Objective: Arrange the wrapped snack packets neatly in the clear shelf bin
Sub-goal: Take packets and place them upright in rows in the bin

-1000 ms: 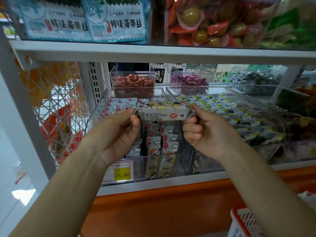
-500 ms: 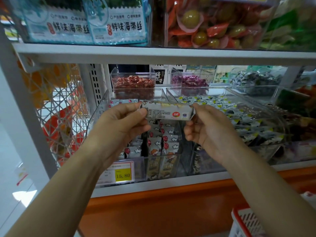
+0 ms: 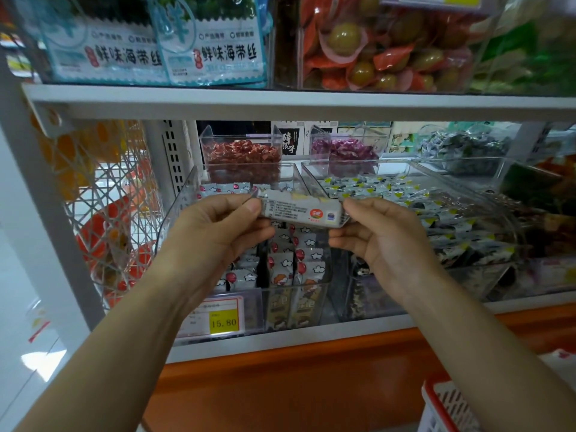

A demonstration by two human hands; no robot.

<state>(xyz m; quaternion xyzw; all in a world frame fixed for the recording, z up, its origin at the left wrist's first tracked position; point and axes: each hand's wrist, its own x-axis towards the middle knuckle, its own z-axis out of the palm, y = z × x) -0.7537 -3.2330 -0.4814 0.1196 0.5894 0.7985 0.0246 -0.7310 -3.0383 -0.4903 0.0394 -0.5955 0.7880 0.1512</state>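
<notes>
So both hands are up at the middle shelf, holding one wrapped snack packet (image 3: 301, 210) between them. The left hand (image 3: 215, 235) pinches the packet's left end, thumb on top. The right hand (image 3: 385, 244) pinches the right end, with its lower fingers (image 3: 346, 240) curled loosely underneath. The packet is a long silvery bar lying sideways with the printed back facing the camera: small text, plus a red logo near the right end. It's up in the air, just above the clear shelf bin (image 3: 179, 213) and not touching the stuff inside.

Inside that bin are more packets (image 3: 300, 266) of the same kind, silver with red balloons and little white clouds. They stand in rows toward the front, with a few lying flat at the back. A yellow price tag (image 3: 223, 320) reading 15.80 sits on the bin's front left.

Right next door is another clear bin (image 3: 461, 182) full of grey packets with yellow corners. Behind these are two smaller tubs, one of red wrapped candies (image 3: 243, 157) and one of purple ones (image 3: 346, 151). The top shelf (image 3: 280, 104) has blue seaweed packs (image 3: 212, 54) and orange-wrapped olives or similar (image 3: 383, 57). A wire rack (image 3: 103, 219) stands off to the left, and a red basket (image 3: 442, 406) pokes in at the bottom right.
</notes>
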